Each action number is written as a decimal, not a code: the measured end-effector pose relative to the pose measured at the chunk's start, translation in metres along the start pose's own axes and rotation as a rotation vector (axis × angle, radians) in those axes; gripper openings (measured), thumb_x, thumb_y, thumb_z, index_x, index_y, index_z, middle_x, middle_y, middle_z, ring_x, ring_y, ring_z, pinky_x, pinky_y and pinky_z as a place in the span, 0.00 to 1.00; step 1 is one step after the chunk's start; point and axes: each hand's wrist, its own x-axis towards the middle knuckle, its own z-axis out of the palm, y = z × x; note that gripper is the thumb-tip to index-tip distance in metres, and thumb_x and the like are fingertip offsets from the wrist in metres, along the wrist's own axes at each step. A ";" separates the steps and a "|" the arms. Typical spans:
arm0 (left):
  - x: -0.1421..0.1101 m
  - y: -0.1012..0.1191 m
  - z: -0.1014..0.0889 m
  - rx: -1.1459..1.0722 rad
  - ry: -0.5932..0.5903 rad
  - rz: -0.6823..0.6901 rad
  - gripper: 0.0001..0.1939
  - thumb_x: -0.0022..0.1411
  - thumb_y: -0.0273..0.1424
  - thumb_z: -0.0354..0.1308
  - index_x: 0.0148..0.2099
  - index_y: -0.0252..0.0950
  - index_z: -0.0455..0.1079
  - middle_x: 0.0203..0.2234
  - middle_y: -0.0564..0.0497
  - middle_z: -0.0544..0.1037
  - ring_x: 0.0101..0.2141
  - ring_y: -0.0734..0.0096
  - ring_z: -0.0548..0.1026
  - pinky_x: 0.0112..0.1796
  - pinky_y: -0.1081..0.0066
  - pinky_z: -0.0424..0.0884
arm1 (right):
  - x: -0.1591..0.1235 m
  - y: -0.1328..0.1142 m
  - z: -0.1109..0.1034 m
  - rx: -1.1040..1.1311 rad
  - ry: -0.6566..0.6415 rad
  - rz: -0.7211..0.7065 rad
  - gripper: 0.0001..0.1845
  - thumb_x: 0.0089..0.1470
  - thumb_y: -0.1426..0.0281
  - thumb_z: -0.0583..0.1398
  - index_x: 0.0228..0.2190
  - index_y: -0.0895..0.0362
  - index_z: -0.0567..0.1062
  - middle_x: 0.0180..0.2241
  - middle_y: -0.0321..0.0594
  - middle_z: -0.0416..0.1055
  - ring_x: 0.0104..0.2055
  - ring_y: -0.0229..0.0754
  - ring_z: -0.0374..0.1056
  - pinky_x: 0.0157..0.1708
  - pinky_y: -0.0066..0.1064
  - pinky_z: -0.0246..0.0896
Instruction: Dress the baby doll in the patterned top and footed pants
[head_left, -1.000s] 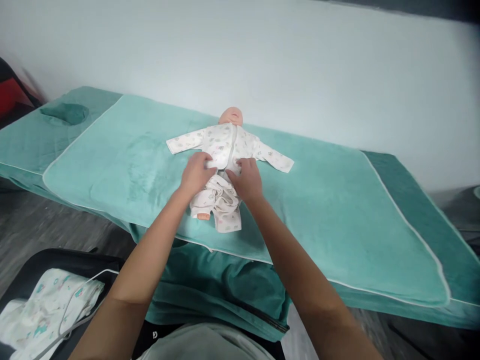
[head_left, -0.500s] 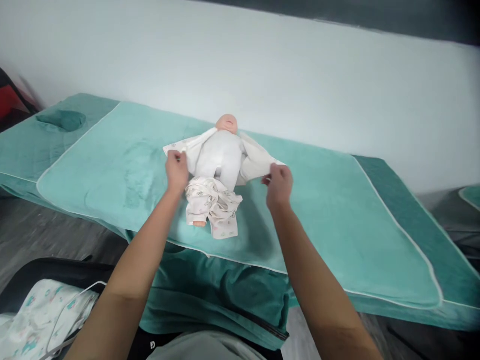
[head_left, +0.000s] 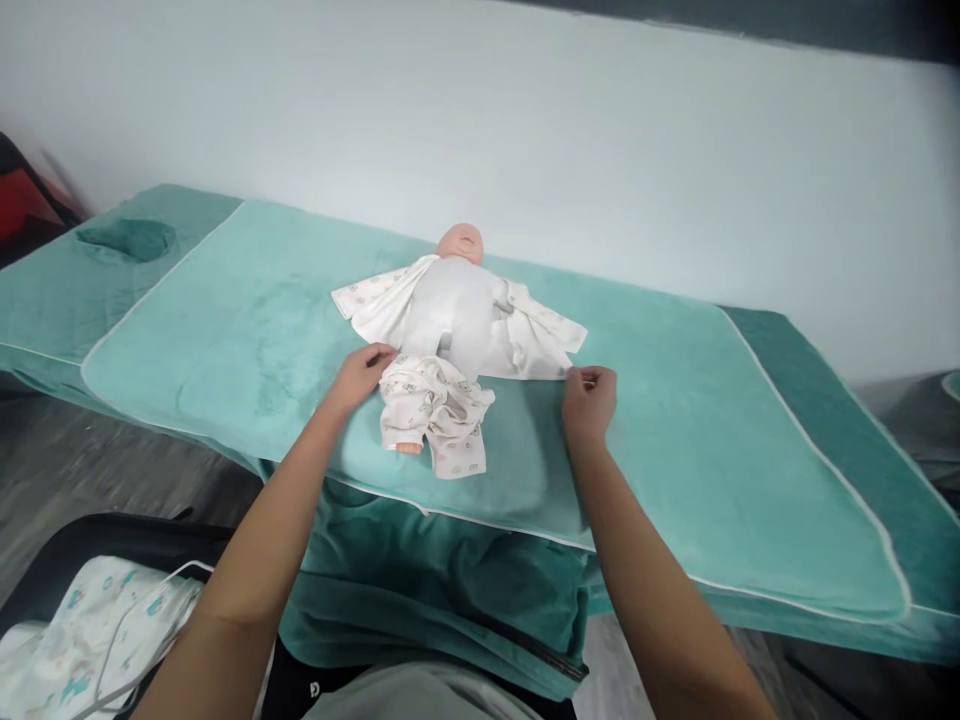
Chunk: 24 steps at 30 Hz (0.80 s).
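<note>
White jacket (head_left: 532, 345) (corner hidden in right fingers (head_left: 578, 380))

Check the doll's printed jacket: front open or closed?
Open. The jacket is spread to both sides, baring the doll's white torso; the right hand pinches one lower corner out sideways.

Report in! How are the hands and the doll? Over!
Right hand pinching shirt corner. Left hand by pants, grip unclear. Doll face up, shirt spread open, pants bunched low. Nothing seen blocking the hands.
</note>
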 end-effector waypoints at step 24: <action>-0.023 0.002 -0.013 -0.270 -0.222 0.056 0.11 0.55 0.36 0.69 0.35 0.36 0.72 0.51 0.43 0.78 0.51 0.59 0.75 0.51 0.63 0.68 | -0.046 -0.050 0.031 -0.043 -0.802 -0.736 0.06 0.60 0.67 0.62 0.31 0.52 0.70 0.32 0.37 0.70 0.36 0.43 0.66 0.37 0.36 0.61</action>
